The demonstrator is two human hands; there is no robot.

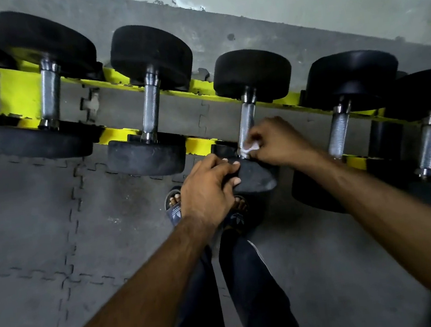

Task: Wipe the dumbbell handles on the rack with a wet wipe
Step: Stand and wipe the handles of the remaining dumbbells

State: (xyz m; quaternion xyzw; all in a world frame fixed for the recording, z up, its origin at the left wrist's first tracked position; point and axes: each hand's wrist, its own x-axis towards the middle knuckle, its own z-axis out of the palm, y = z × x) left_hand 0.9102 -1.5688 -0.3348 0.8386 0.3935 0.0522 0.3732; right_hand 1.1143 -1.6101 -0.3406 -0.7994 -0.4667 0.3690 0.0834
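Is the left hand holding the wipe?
No, the right hand pinches the wipe against the handle, while the left hand grips the dumbbell's near head.

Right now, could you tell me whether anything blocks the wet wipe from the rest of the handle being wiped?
Nothing visible does. The right hand pinches the wet wipe against the near end of the handle, whose bare metal runs free up to the far head. The left hand grips the near head, clear of the wipe's path.
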